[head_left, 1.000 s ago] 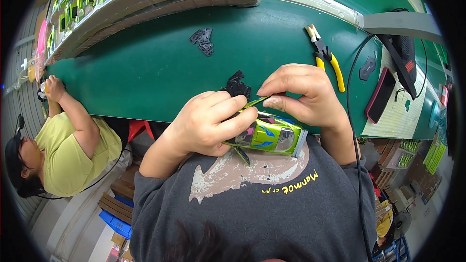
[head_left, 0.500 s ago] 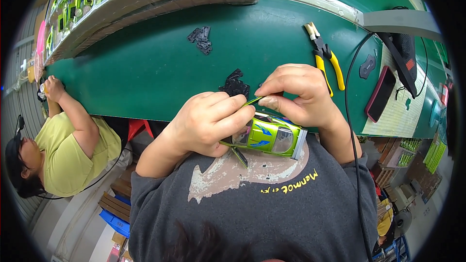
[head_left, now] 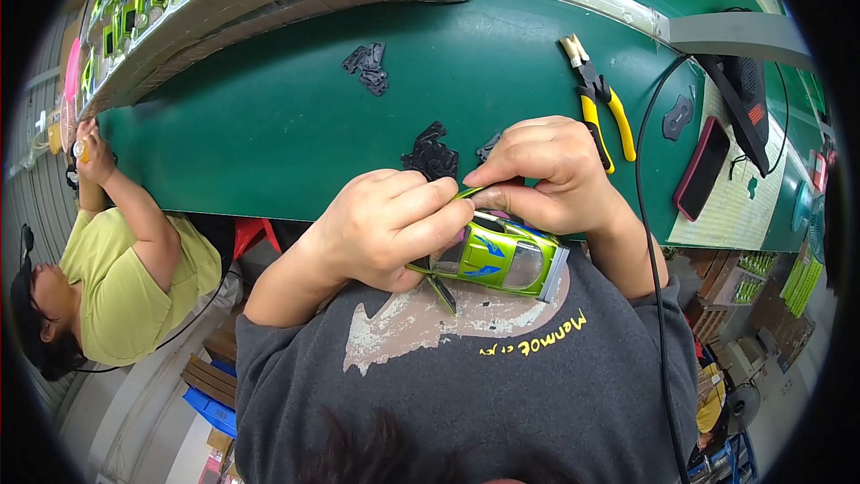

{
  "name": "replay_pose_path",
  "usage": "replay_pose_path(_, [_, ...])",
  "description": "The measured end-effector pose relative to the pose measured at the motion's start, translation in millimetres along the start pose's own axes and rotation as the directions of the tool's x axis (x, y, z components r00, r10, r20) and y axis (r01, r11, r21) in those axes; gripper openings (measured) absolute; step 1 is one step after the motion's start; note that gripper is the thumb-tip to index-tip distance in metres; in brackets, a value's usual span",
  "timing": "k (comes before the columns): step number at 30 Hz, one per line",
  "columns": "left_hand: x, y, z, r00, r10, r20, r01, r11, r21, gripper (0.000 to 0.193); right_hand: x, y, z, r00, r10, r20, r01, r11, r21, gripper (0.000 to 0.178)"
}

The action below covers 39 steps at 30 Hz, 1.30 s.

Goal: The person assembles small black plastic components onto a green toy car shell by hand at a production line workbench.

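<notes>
A lime-green toy car (head_left: 488,257) with blue arrow markings and a grey rear end is held close to my chest, at the table's near edge. My left hand (head_left: 381,229) is closed round its front end, hiding much of it. One car door (head_left: 441,295) stands out from the near side. At the far side, my right hand (head_left: 555,170) pinches a thin green piece (head_left: 469,192), which looks like the other door, between thumb and forefinger. Just beyond my fingers lies a heap of small black plastic parts (head_left: 431,152).
A second group of black parts (head_left: 367,67) lies farther back on the green table (head_left: 269,143). Yellow-handled pliers (head_left: 598,103), a phone (head_left: 703,168) and a black cable (head_left: 641,152) are on the right. A cardboard tray (head_left: 296,0) of green cars stands at back left; a co-worker (head_left: 134,278) sits left.
My right thumb and fingers have shifted slightly along the green piece. The toy car has tilted a little, still in my left hand. At left, the co-worker's hands have moved slightly.
</notes>
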<state>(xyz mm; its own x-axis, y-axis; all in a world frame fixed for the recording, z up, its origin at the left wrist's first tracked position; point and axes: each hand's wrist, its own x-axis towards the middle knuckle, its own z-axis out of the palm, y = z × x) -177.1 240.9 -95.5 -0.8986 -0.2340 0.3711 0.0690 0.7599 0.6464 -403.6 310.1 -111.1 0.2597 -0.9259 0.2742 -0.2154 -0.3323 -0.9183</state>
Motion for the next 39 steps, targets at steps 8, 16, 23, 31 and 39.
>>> replay_pose_path(8, [-9, -6, 14, 0.830, -0.494, -0.260, 0.306, 0.791, -0.530, 0.030, 6, 4, -10, 0.982, -0.045, -0.181, 0.017, 0.988, -0.152, 0.030])
replay_pose_path(16, [-6, -25, 14, 0.633, -0.630, 0.450, 0.182, -0.444, -0.877, 0.031, 10, 5, 11, 0.933, -0.355, -0.056, 0.229, 0.708, -0.668, 0.023])
replay_pose_path(23, [-3, -26, 16, 0.625, -0.580, 0.523, 0.115, -0.594, -0.796, 0.030, 11, 10, 17, 0.933, -0.356, -0.049, 0.226, 0.686, -0.692, 0.021])
replay_pose_path(31, [-7, -29, 23, 0.572, -0.588, 0.571, 0.135, -0.619, -0.774, 0.030, -1, 20, 24, 0.939, -0.342, -0.037, 0.233, 0.712, -0.662, 0.023])
replay_pose_path(39, [-13, -20, 19, 0.659, -0.664, 0.354, 0.255, -0.245, -0.935, 0.024, -5, 5, 11, 0.966, -0.141, -0.216, 0.014, 0.865, -0.501, 0.028])
